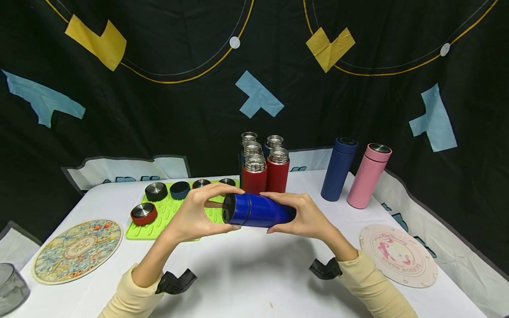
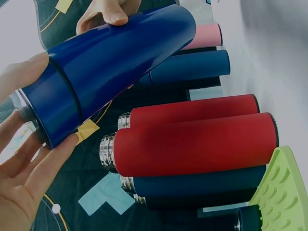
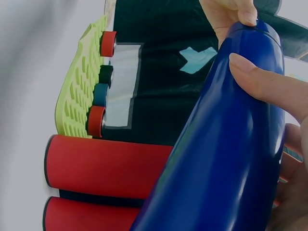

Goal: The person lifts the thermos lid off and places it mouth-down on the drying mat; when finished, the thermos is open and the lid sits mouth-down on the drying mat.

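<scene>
A glossy blue vacuum flask (image 1: 264, 210) lies sideways in the air over the table, its capped end to the left. My left hand (image 1: 195, 215) grips the lid (image 2: 45, 103) between thumb and fingertips; a dark seam separates lid from body. Around the body, toward the base, my right hand (image 1: 304, 215) holds with thumb and fingers on opposite sides. In the right wrist view, the right thumb (image 3: 262, 84) lies along the flask's side. Part of the flask's base is hidden by the right hand.
Behind the hands stand several lidless flasks, two of them red (image 1: 254, 180). Several loose lids (image 1: 144, 213) sit on a green mat (image 1: 169, 216). To the right stand capped navy (image 1: 339, 170) and pink (image 1: 369, 176) flasks. Round coasters (image 1: 77, 251) flank both sides; a glass (image 1: 12, 289) is at lower left.
</scene>
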A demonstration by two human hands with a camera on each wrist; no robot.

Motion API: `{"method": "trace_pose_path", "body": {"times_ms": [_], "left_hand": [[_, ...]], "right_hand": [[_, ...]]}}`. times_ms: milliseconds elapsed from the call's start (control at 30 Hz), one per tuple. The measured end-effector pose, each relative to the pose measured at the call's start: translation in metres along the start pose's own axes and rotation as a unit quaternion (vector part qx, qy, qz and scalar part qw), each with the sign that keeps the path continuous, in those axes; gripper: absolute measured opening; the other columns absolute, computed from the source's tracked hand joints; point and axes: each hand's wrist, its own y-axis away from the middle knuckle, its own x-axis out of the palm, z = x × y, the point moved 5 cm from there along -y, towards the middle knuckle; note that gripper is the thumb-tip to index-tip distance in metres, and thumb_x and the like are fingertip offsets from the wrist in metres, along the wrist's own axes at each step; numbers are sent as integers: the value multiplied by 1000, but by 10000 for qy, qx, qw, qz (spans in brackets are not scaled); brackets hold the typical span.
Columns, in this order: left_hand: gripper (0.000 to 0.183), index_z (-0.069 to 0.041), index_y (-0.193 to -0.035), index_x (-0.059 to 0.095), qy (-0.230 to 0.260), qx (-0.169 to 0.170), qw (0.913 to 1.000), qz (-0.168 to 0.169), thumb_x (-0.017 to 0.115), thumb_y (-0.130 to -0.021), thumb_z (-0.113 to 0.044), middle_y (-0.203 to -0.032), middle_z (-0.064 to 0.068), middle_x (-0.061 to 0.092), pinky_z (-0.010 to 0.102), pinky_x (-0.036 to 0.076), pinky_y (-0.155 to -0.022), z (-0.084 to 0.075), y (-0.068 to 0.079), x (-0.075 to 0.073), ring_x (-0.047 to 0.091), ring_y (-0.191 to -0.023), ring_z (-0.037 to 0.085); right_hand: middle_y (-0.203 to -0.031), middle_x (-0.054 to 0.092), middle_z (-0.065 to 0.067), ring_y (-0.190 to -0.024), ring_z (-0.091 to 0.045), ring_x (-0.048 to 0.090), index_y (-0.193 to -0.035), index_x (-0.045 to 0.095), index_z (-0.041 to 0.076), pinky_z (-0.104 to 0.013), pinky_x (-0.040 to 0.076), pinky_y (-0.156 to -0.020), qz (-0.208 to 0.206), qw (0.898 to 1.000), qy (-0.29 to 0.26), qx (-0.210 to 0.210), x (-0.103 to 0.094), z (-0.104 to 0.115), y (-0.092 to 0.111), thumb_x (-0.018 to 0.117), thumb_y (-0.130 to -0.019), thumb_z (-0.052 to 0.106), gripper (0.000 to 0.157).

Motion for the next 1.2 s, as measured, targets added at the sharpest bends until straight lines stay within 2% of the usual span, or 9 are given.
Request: {"method": "trace_pose_path", "body": {"times_ms": [233, 400, 600, 733, 833, 933, 1067, 1200], "left_hand": [[65, -14, -125, 62, 211, -392, 9988, -221, 90, -66, -13, -123, 3, 61, 32, 58, -74, 2, 0, 1, 61, -107, 23], [64, -17, -124, 62, 109, -743, 9962, -441, 90, -67, -17, -120, 0, 63, 30, 58, -73, 4, -1, 0, 65, -98, 19], [62, -15, -125, 61, -116, -1314, 9892, -632, 88, -70, -24, -117, 5, 64, 31, 58, -73, 12, 0, 3, 66, -93, 22], [61, -14, -127, 59, -29, -1476, 9870, -632, 86, -73, -26, -119, 6, 62, 32, 58, -75, 15, 0, 6, 65, -98, 24], [63, -15, -128, 57, -21, -1418, 9888, -472, 86, -73, -27, -120, 6, 61, 32, 58, -77, 17, -1, 8, 64, -100, 24], [69, -18, -131, 55, -141, -1192, 9924, -262, 88, -71, -26, -123, 4, 60, 33, 57, -80, 18, -1, 8, 62, -103, 21], [78, -20, -137, 51, -249, -636, 9977, 19, 89, -68, -24, -132, 0, 54, 34, 55, -85, 14, -2, 9, 55, -116, 19], [75, -20, -136, 54, -212, -113, 9992, 320, 89, -69, -23, -136, -1, 52, 35, 54, -87, 5, -3, 10, 48, -125, 19]], "right_hand": [[-126, 63, -6, -113, -25, 62, -135, 58, 14, -44, 52, -90, -387, 9977, 403, -384, -1, 5, 0, 91, -65, 31, 79], [-127, 62, -9, -114, -26, 61, -134, 58, 11, -46, 51, -93, -688, 9917, 839, -685, -1, 7, 0, 91, -65, 29, 79], [-129, 61, -9, -115, -27, 60, -135, 57, 11, -46, 50, -94, -901, 9824, 1419, -817, 1, 7, 1, 91, -65, 29, 79], [-130, 61, -8, -115, -27, 60, -136, 56, 13, -45, 50, -94, -932, 9786, 1654, -793, 0, 8, 1, 90, -66, 30, 79], [-128, 62, -8, -115, -27, 60, -135, 57, 13, -46, 50, -94, -867, 9810, 1585, -714, -3, 7, 1, 91, -65, 30, 79], [-125, 64, -7, -112, -25, 62, -134, 58, 14, -45, 51, -92, -683, 9885, 1253, -493, -8, 5, 1, 91, -64, 30, 78], [-119, 67, -4, -105, -22, 64, -134, 59, 18, -42, 54, -86, -269, 9973, 683, -65, -12, 1, 2, 91, -64, 32, 78], [-117, 68, -2, -99, -20, 66, -133, 59, 20, -36, 56, -82, 168, 9994, 227, 193, -11, -3, 2, 89, -65, 39, 76]]}}
